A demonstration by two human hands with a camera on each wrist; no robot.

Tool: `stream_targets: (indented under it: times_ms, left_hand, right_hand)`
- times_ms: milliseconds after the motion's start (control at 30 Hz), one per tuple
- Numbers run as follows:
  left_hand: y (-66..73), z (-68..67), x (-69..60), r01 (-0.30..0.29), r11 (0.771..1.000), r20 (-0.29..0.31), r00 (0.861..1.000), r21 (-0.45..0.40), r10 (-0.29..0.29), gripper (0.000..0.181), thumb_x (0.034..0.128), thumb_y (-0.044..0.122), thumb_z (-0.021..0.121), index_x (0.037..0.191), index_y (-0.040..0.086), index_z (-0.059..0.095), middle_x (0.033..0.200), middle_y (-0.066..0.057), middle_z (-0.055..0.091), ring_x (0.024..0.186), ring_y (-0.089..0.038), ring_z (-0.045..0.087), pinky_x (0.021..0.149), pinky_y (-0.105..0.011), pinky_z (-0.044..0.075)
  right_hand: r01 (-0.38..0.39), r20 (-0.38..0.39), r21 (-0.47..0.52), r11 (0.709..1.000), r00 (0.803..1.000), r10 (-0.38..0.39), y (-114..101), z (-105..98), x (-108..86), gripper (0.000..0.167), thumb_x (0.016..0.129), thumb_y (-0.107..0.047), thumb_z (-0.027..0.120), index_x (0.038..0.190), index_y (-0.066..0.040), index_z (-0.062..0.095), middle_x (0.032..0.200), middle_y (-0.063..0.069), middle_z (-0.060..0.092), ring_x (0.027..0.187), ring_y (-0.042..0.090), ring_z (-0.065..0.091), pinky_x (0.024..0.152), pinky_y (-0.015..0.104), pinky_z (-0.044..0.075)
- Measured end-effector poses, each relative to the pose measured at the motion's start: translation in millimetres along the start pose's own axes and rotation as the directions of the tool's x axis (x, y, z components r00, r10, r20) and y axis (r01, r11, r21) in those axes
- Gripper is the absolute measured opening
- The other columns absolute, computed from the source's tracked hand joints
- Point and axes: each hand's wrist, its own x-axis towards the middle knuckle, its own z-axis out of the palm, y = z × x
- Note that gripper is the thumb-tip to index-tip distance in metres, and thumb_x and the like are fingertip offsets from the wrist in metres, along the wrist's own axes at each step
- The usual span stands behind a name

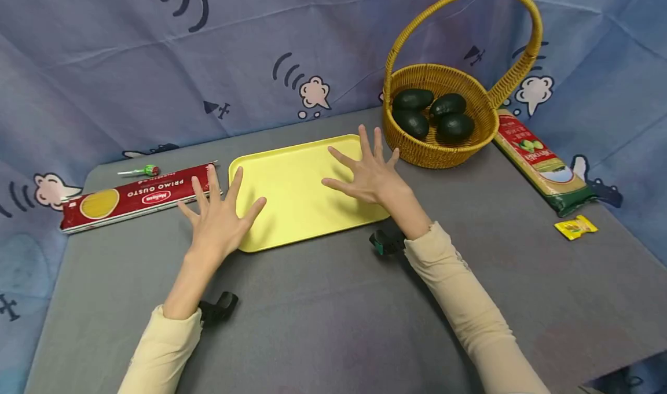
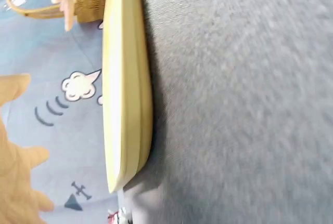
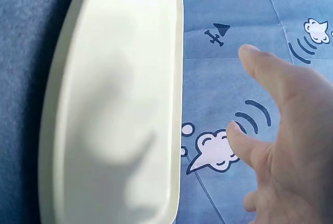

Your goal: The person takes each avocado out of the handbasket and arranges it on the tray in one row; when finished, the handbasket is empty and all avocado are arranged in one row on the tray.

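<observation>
Cream sleeves [image 1: 458,301] reach over the grey table [image 1: 312,319] from its near side. Fingers on the left hand [image 1: 216,223] and right hand [image 1: 372,177] are splayed wide, holding nothing; both hands hover, the left by the yellow tray's [image 1: 286,191] left edge, the right over its right end. That tray lies toward the table's far edge (no item shows on it). Four avocados [image 1: 455,128] sit inside the wicker basket [image 1: 440,155] near the far right corner. Handling seems either unstarted or finished; which, I cannot tell, nor what is left. Outward, a Melissa Primo Gusto packet [image 1: 135,197] and lollipop [image 1: 148,170] lie toward the far left corner, a red-and-green packet [image 1: 544,162] and wrapped candy [image 1: 575,227] near the right edge.
</observation>
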Motion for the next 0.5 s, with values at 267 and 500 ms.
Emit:
stream_targets:
  times_ms: [267,500]
  left_hand:
    - [-22.7,-21.0,-11.8,-0.064,0.987,0.125,0.989,-0.147,0.083,0.084,0.0904,0.067,0.044,0.155,0.026,0.011,0.159,-0.015,-0.014,0.14,-0.045,-0.018,0.102,-0.08,0.001]
    - [-46.0,-20.3,-9.1,-0.204,0.939,0.241,0.931,-0.277,0.273,0.075,0.0862,0.05,0.067,0.15,0.024,0.036,0.161,-0.011,0.001,0.145,-0.038,-0.004,0.105,-0.075,0.012]
  right_hand:
    - [0.03,-0.025,0.012,0.999,0.999,-0.029,5,1,-4.7,0.076,0.087,-0.076,0.035,0.151,-0.043,0.013,0.155,0.015,-0.027,0.137,0.041,-0.028,0.103,0.079,0.004]
    - [0.084,-0.064,0.017,0.996,0.995,-0.082,12,4,-11.6,0.074,0.088,-0.074,0.036,0.151,-0.043,0.015,0.156,0.017,-0.021,0.138,0.039,-0.027,0.103,0.079,0.006]
